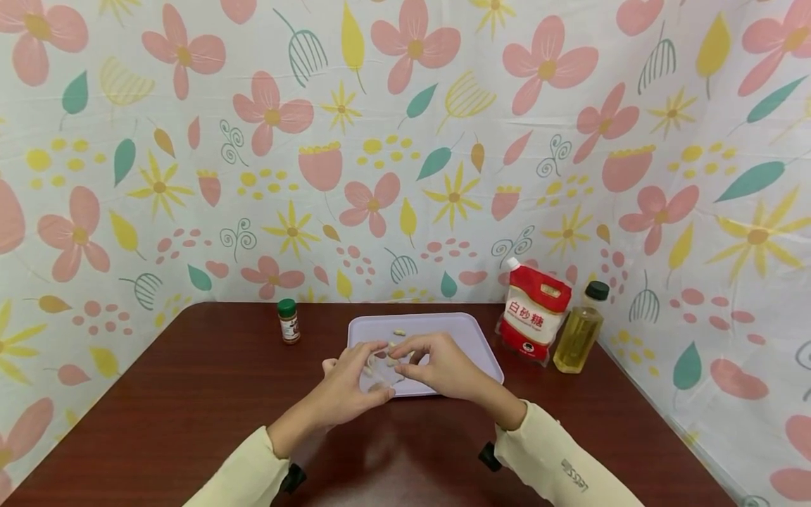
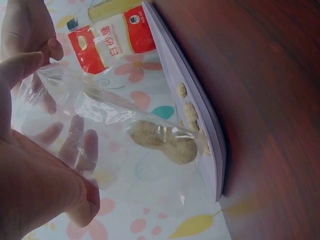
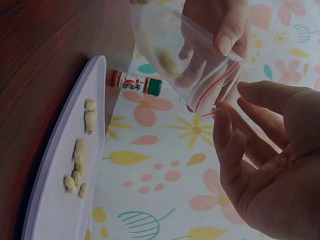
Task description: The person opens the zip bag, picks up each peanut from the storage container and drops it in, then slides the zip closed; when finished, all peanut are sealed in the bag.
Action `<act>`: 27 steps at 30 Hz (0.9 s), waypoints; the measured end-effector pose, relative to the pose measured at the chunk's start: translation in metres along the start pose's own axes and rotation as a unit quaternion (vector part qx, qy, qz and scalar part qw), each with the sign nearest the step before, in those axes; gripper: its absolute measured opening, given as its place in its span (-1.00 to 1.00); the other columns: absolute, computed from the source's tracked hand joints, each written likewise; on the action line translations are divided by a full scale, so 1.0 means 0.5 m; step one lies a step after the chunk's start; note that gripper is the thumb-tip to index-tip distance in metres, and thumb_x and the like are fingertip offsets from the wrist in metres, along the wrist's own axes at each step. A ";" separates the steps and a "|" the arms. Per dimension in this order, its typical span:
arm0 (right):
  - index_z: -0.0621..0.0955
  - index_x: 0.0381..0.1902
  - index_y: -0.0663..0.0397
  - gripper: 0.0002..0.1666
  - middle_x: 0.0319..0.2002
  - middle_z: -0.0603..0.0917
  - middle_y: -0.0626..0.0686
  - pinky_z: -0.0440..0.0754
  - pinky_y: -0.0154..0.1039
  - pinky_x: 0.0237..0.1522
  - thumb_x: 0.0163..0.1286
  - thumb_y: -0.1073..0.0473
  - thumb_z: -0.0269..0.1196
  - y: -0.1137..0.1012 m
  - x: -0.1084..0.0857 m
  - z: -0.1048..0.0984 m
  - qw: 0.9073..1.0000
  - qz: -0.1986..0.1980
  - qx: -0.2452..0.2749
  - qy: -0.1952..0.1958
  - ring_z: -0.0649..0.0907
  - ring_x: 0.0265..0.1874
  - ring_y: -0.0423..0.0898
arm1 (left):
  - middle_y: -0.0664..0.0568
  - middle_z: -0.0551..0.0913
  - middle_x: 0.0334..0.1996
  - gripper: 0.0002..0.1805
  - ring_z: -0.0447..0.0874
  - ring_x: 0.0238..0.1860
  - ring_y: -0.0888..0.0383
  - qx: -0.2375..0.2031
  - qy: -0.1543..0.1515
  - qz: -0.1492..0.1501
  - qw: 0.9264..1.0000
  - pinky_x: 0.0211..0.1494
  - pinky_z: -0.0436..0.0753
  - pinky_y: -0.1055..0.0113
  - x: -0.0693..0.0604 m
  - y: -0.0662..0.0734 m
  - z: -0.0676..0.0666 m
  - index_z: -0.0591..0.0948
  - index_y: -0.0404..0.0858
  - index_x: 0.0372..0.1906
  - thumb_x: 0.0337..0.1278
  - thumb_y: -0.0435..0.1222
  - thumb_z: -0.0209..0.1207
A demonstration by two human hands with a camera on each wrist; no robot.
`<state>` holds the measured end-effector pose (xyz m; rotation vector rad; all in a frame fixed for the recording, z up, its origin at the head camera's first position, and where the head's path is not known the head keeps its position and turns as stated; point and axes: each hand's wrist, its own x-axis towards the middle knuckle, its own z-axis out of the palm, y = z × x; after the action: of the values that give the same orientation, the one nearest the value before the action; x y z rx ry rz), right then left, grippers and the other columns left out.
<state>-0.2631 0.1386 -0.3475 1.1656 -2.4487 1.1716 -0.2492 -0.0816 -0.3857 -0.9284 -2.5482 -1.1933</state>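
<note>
A clear zip bag (image 3: 200, 75) with a red line along its mouth is in my left hand (image 1: 345, 387), which grips it near the opening. Through the plastic, fingers of that hand show behind the bag. One peanut (image 2: 162, 142) lies inside, toward the bottom of the bag. My right hand (image 3: 270, 150) is beside the bag's mouth, its fingers bent and apart with nothing seen between them. Several peanuts (image 3: 80, 155) lie on the pale purple tray (image 1: 456, 338) beyond the hands. In the head view the hands partly cover the tray and bag.
At the back right of the brown table (image 1: 190, 394) stand a red and white sugar pouch (image 1: 535, 310) and an oil bottle (image 1: 579, 334). A small green-capped jar (image 1: 288, 324) stands left of the tray. A flowered cloth (image 1: 405, 141) hangs behind.
</note>
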 end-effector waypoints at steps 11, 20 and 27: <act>0.76 -0.23 0.08 -0.88 -0.20 0.77 0.06 0.62 -0.30 -0.37 0.26 0.28 0.39 0.002 -0.007 -0.002 1.000 0.010 0.009 0.016 0.68 -0.42 -0.18 | 0.08 0.50 0.18 -0.23 0.41 0.23 -0.03 -0.004 -0.005 0.007 1.000 -0.06 0.03 0.01 0.004 -0.004 0.002 0.35 -0.16 0.38 0.08 -0.09 0.38; 0.76 -0.28 0.03 -0.89 -0.25 0.77 -0.05 0.62 -0.29 -0.43 0.24 0.30 0.38 0.006 -0.007 -0.004 0.999 0.024 -0.006 0.039 0.68 -0.44 -0.19 | 0.11 0.51 0.17 -0.23 0.39 0.23 0.01 0.010 0.003 0.004 1.000 -0.07 0.05 0.03 0.005 -0.004 0.001 0.37 -0.16 0.38 0.06 -0.09 0.39; 0.76 -0.29 0.07 -0.88 -0.29 0.77 -0.07 0.60 -0.28 -0.49 0.21 0.33 0.36 0.023 -0.007 -0.002 0.998 0.032 -0.014 0.053 0.68 -0.46 -0.19 | 0.09 0.52 0.18 -0.24 0.36 0.25 0.00 0.009 0.003 0.000 1.000 -0.05 0.04 0.03 0.004 0.001 -0.002 0.38 -0.18 0.37 0.07 -0.13 0.39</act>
<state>-0.2692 0.1456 -0.3551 0.9990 -2.4309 1.1812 -0.2507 -0.0813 -0.3840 -0.9192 -2.5496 -1.1709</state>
